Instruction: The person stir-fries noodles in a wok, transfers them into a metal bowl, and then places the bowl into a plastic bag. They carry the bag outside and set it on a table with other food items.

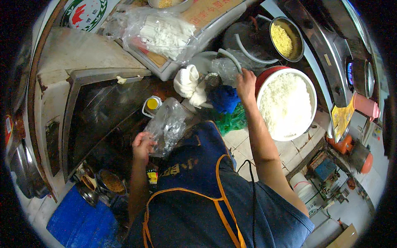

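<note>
My left hand (144,145) grips the edge of a clear plastic bag (169,125), which hangs loosely beside my apron. My right hand (247,84) is at the end of a curved grey handle or tube (231,57); its fingers are curled, and whether they hold it I cannot tell. Just right of this hand stands a round white container (312,102) heaped with white rice noodles (285,105). Below the hand lie a blue mesh or cloth bundle (225,98) and green netting (232,120). A white towel (187,83) lies to the left of them.
A bag of white strips (167,35) lies on a tray at the top. A metal pot (297,40) holds yellow noodles (280,40). At right, a stove burner flame (350,73) burns under a pot. A jug with a yellow cap (152,103) stands left of the plastic bag.
</note>
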The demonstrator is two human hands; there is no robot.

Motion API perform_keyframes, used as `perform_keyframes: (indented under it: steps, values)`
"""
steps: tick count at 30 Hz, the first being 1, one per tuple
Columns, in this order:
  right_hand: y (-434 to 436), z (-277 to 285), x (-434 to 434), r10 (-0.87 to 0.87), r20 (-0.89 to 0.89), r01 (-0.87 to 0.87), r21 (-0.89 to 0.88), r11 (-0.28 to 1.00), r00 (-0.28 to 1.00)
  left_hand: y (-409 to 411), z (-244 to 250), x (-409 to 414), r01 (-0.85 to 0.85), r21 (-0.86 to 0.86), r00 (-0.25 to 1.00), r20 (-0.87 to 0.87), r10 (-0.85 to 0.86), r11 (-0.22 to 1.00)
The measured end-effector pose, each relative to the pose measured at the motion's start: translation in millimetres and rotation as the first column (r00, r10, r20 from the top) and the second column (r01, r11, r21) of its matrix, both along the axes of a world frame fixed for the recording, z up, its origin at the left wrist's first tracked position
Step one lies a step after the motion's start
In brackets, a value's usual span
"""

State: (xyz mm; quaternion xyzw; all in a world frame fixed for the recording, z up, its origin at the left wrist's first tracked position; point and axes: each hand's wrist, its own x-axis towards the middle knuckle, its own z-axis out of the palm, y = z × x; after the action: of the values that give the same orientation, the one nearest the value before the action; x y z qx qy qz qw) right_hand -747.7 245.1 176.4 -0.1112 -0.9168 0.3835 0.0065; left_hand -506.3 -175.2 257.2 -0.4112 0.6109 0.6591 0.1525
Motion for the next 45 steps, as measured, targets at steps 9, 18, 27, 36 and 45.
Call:
perform_keyframes:
  steps: [9,18,27,36,45]
  values:
    - [-24.3,-2.4,4.9,0.266,-0.061,-0.255,0.143,0.956,0.962,78.4,87.6,-114.5,0.029,-0.432,0.818,-0.508,-0.270,0.901]
    - [31.5,-79.9,-74.8,-0.412,0.471,0.592,-0.340,0.731,0.780,92.1,87.4,-319.1,-0.058,-0.832,0.560,-0.485,-0.672,0.552]
    - [-1.3,1.2,-55.3,-0.515,0.350,0.609,-0.605,0.513,0.782,89.6,-13.6,-336.5,0.224,-0.956,0.612,-0.011,-0.791,0.187]
    - [-20.8,48.9,24.7,-0.495,0.382,0.509,-0.848,0.148,0.780,103.2,40.3,-296.4,-0.023,-0.998,0.525,-0.067,-0.849,0.065]
    - [-71.8,50.1,67.0,0.201,-0.087,-0.218,-0.459,0.861,0.976,170.7,-1.3,-236.6,0.352,0.293,0.933,-0.190,-0.306,0.889]
